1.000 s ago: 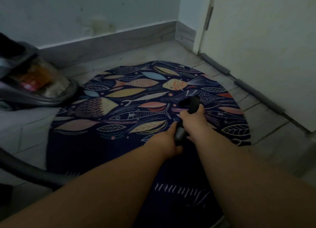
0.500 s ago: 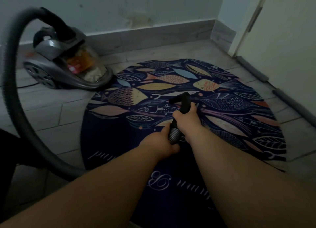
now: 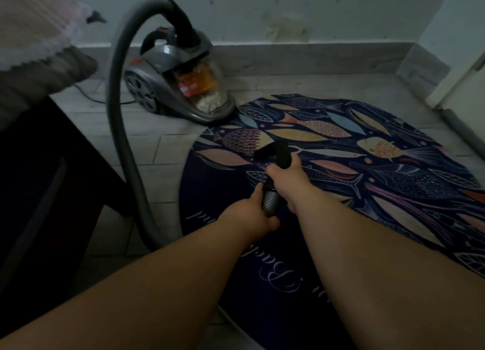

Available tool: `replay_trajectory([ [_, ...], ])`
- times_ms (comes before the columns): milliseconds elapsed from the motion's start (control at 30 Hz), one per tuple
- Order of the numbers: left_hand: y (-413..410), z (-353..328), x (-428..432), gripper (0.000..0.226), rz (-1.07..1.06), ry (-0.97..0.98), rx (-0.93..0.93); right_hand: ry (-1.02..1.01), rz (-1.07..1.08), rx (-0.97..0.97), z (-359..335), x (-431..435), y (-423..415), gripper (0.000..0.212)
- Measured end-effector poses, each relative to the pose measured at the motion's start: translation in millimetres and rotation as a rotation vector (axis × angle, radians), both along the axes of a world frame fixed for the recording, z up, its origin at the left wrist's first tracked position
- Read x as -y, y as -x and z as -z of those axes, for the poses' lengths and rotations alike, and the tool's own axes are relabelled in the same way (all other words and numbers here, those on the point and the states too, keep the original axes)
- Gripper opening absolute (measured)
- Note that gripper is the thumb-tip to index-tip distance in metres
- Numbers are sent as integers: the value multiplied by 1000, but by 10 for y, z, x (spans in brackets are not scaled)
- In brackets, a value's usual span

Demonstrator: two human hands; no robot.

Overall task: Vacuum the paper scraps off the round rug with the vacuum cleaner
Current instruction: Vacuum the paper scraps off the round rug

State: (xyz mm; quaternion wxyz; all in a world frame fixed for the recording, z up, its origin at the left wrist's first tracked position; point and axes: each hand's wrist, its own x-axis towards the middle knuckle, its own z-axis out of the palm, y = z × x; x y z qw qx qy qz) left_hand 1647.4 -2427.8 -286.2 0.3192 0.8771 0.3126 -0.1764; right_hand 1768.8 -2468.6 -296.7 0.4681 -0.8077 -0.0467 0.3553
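Hose (image 3: 270, 200) in left hand (image 3: 250, 214) and right hand (image 3: 284, 175) seemingly swung left across rug (image 3: 399, 184).

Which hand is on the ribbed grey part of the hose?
The left hand: it grips the ribbed grey cuff, while the right hand holds the black handle farther forward.
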Motion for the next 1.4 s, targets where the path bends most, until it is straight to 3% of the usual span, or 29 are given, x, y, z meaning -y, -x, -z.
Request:
replay_trajectory([
  [567,472,-80,-299,98,-128,42,4,-49,-152,-70,-28,-480,383,78],
  [667,410,-98,-229,100,-110,82,4,-47,-119,-81,-28,-370,326,70],
  [1033,-90,-54,284,92,101,86,-11,30,103,-42,-52,378,-27,77],
  [1167,-310,-49,506,90,185,118,-25,26,204,-32,-45,706,-184,70],
  [1400,-605,-33,888,90,311,127,-26,42,373,-33,-74,1254,-377,78],
])
